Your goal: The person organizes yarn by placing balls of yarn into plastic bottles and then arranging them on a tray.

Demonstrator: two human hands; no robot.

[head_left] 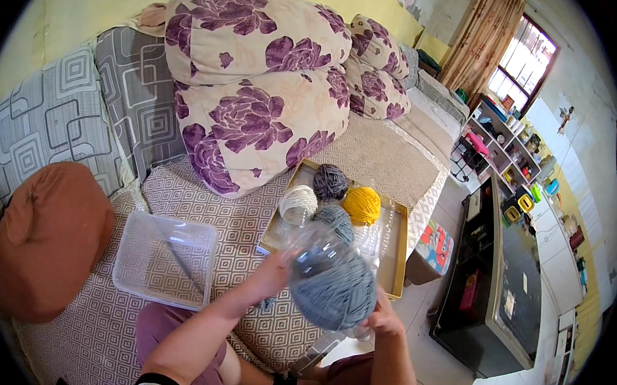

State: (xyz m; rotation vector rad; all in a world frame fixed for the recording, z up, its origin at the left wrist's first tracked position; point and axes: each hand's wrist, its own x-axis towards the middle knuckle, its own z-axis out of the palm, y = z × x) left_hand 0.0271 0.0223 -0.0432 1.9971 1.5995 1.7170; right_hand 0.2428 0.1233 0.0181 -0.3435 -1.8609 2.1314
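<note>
Between my two hands is a clear plastic container [310, 262] with a large ball of blue-grey yarn [334, 294] in it. My left hand [279, 267] grips the upper left side of the container, its fingers partly hidden behind the plastic. My right hand [384, 317] is closed around its lower right end. Just beyond, a shallow gold-rimmed box [398, 261] holds several yarn balls, among them a cream ball [298, 205], a dark grey ball [330, 182], a yellow ball [362, 206] and a grey-blue ball [333, 222]. The container covers part of the box.
A clear plastic bin [149, 268] with a thin dark strip across it sits at left on the patterned sofa cover [84, 355]. Behind are a brown cushion [47, 243] and flowered bundles [253, 118]. A dark glass-topped cabinet [497, 286] and a small stool [434, 251] stand at right.
</note>
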